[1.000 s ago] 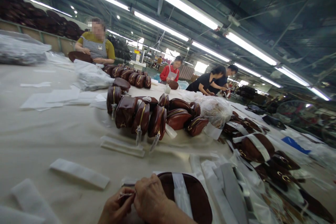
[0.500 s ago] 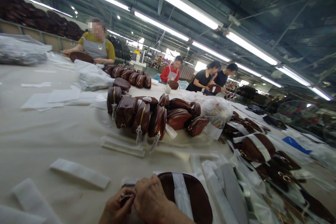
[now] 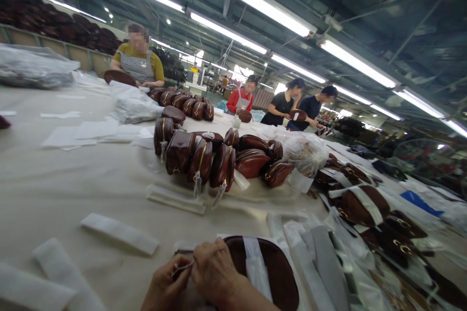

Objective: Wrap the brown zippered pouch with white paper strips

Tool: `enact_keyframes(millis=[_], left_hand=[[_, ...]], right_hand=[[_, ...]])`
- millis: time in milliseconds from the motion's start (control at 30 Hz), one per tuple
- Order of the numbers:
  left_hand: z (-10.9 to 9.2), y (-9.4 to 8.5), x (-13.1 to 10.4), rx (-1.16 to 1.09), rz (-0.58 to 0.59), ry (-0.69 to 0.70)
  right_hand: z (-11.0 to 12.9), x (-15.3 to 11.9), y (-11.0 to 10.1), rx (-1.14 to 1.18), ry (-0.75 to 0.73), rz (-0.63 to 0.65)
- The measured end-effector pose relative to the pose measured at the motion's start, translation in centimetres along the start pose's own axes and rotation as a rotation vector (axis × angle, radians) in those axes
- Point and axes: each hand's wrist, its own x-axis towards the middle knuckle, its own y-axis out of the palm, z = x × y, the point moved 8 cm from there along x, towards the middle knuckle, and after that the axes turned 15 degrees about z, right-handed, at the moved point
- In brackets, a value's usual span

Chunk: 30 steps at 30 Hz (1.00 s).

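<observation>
At the bottom centre, my left hand (image 3: 168,279) pinches a thin pale cord or strip (image 3: 182,268). My right hand (image 3: 215,268) is right against it, fingers closed at the other end of that cord. Beneath and beside my right hand lies a dark brown leather bag (image 3: 279,272), flat on the table, with a white wrapping strip (image 3: 255,262) across it. The part of the bag under my hands is hidden.
Brown zippered bags (image 3: 200,160) stand grouped mid-table. More wrapped bags (image 3: 361,204) lie at right, near white sheets (image 3: 310,252). White strips (image 3: 118,233) lie at left. Several people work beyond, one in a checked apron (image 3: 136,67).
The view has shifted slightly, so the table's contents appear a little further right. My hands remain together, with more of the pale cord showing between them. The person in the checked apron has moved their arms.
</observation>
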Motion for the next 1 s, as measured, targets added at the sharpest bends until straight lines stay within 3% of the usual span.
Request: enact_keyframes(millis=[133, 267, 500, 700, 1000], left_hand=[[-1.4, -0.2, -0.1, -0.101, -0.043, -0.039], [-3.3, 0.2, -0.6, -0.304, -0.084, 0.027], [-1.6, 0.7, -0.2, -0.452, -0.078, -0.032], [-2.3, 0.7, -0.2, -0.47, -0.067, 0.044], [-2.4, 0.6, -0.3, -0.465, -0.07, 0.046]], right_hand=[[-0.5, -0.3, -0.4, 0.018, 0.035, -0.018], [-0.9, -1.0, -0.6, 0.054, 0.039, -0.001], [-1.2, -0.3, -0.8, 0.095, -0.004, 0.039], [-1.4, -0.4, -0.8, 0.072, 0.002, -0.003], [-1.4, -0.3, -0.7, 0.057, 0.005, -0.005]])
